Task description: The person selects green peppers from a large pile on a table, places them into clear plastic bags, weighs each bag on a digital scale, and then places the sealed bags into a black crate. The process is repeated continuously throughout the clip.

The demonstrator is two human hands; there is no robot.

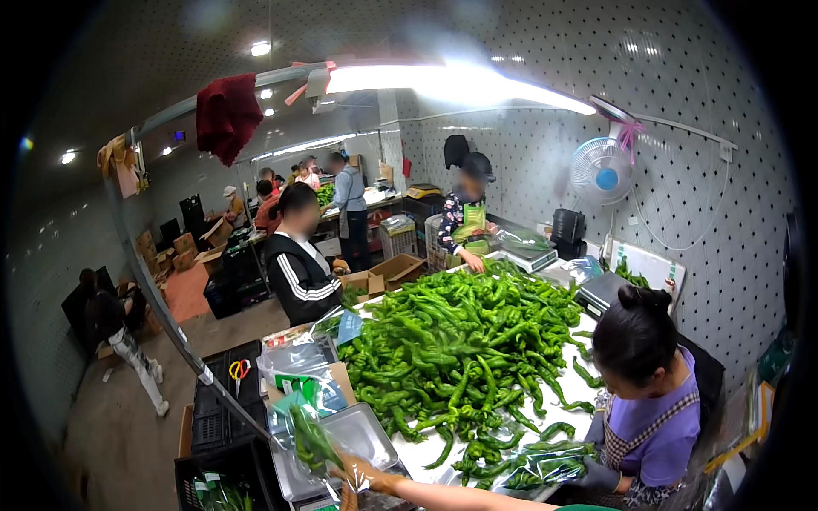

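Note:
My right hand [365, 475] reaches in from the bottom edge, its bare forearm stretched to the left. Its fingers grip the lower end of a clear plastic bag of green peppers [310, 441]. This bag is tilted above the steel pan of a weighing scale [358, 434]. Just below, what appears to be my left hand [348, 497] shows only as a few fingers by the bag's end; the frame cuts off the rest, so its grip is unclear. A large heap of long green peppers [460, 332] covers much of the white table [415, 457].
At right, a co-worker's gloved hands [597, 472] hold another pepper bag [543, 465]. Further co-workers stand around the table. Black crates [220, 383] with red-and-yellow scissors [239, 370] are at left, beside a metal post [172, 332]. A lower crate [185, 476] holds bagged peppers.

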